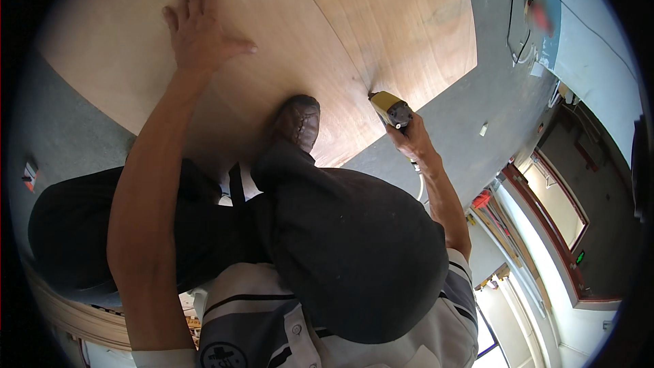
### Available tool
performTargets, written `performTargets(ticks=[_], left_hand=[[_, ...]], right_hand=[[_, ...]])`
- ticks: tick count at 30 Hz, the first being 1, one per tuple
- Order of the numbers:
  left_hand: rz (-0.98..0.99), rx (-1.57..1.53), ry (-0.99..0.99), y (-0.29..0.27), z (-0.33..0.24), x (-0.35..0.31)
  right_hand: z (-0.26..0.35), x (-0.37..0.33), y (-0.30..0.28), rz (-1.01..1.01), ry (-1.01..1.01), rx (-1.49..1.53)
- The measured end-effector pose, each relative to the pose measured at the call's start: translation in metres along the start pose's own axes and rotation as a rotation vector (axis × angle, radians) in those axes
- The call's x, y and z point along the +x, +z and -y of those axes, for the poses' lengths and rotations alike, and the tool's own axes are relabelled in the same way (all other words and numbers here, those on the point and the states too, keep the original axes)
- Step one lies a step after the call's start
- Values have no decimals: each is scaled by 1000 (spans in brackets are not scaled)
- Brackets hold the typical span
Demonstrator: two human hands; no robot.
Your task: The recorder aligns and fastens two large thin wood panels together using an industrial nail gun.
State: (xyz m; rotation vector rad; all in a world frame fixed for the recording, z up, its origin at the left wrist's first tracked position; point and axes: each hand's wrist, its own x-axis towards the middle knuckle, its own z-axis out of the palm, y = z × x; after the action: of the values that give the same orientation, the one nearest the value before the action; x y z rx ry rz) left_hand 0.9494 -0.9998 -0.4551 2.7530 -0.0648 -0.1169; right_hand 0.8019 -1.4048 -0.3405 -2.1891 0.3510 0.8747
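A large pale plywood sheet (266, 20) lies in front of me, and along a straight seam it meets another plywood sheet (409, 20) on the right. My left hand (197, 37) rests on the left sheet, fingers spread and thumb out. In my right hand (414, 142) is a yellow and black air nail gun (391, 108), its nose at the wood close to the seam. A pale hose (420, 180) hangs from the gun's handle end. My brown shoe (300, 123) stands on the left sheet, between my hands.
Grey floor (470, 119) surrounds the sheets. Dark cables (514, 20) and a blurred red object (541, 17) lie at the far right. Long strips (501, 221) lean by a doorway on the right. Layered boards (78, 310) are stacked at the lower left.
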Motion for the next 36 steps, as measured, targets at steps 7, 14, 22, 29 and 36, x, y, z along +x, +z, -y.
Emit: performTargets(ticks=[7,14,22,29,36], left_hand=[[50,34,-26,-7,-7,1],[64,34,-26,-10,-8,0],[61,41,-39,-9,-6,-3],[91,57,-33,-8,-7,1],[89,160,-22,-15,-22,7]], right_hand=[[6,4,1,-13,-69,-29],[21,6,-2,35,39,-29],[28,10,0,63,52,-55],[48,5,-2,-42,183,95],[91,-12,-15,-341,-77,511]])
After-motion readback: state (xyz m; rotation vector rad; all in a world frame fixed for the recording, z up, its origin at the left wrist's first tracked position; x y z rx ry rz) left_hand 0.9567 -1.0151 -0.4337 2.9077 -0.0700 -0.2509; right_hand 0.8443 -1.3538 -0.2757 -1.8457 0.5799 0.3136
